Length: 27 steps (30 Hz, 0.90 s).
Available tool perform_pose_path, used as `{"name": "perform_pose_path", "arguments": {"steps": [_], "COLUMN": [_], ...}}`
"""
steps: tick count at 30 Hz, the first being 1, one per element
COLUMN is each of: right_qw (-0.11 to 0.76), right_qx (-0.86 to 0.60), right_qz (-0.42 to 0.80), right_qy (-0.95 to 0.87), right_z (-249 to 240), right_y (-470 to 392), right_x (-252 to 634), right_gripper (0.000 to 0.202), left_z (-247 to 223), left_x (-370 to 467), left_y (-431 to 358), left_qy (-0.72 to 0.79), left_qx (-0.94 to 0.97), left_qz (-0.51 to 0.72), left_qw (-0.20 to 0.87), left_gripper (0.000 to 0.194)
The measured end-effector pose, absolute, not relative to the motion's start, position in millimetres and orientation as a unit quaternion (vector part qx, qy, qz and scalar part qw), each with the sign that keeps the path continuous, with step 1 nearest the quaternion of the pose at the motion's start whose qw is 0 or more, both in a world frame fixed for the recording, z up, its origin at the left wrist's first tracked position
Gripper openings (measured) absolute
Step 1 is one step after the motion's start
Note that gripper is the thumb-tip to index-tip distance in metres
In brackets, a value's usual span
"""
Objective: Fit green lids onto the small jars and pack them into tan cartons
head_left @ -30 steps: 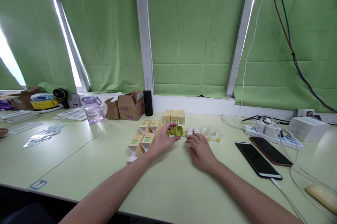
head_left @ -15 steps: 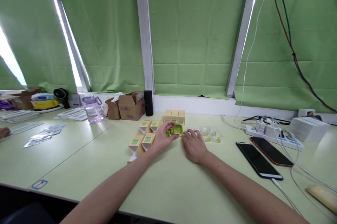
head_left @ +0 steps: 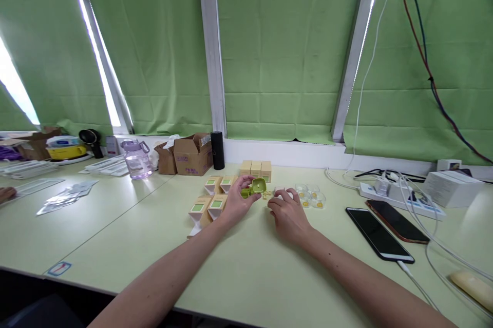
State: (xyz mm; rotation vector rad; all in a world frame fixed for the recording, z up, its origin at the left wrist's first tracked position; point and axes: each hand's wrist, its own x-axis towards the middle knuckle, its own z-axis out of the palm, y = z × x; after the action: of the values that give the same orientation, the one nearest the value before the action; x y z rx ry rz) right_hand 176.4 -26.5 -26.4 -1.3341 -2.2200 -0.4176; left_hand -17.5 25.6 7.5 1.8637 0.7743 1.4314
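Yellow pieces [head_left: 266, 195] are seen between a green container [head_left: 259, 185], pinched by the left hand [head_left: 236, 203], and the curled right hand [head_left: 288, 217], its hold unclear.

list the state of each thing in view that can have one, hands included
left hand, gripping the green container
green container, open
right hand, fingers bent, grip unclear
purple bottle, upright, lid on
larger cardboard box, flaps open
black cylinder, upright
black phone, screen dark, cable plugged in
brown-edged phone, screen dark
power strip, plugs inserted
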Motion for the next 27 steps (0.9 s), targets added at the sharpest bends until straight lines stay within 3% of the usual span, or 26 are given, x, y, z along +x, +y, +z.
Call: {"name": "perform_pose_path", "arguments": {"steps": [7,13,16,27], "right_qw": [0.377,0.567,0.631,0.66], "right_qx": [-0.489,-0.431,-0.405,-0.371], "right_qz": [-0.064,0.284,0.371,0.531], "right_qy": [-0.785,-0.642,-0.548,-0.382], "right_z": [-23.5,-18.4,-12.2,6.3], "right_y": [-48.2,-45.1,-41.2,-49.4], "right_x": [177.1,180.4,186.3,192.4], "right_gripper": [0.025,0.018,0.025,0.035], "left_z": [8.5,9.9,11.8,6.6], "left_x": [-17.2,-15.4,-13.1,-8.6], "left_y": [22.2,17.1,13.3,15.0], "left_qy": [0.303,0.322,0.31,0.314], "left_qx": [0.709,0.71,0.716,0.735], "left_qz": [0.543,0.527,0.525,0.497], "left_qw": [0.334,0.339,0.34,0.336], "left_gripper": [0.046,0.045,0.044,0.044]}}
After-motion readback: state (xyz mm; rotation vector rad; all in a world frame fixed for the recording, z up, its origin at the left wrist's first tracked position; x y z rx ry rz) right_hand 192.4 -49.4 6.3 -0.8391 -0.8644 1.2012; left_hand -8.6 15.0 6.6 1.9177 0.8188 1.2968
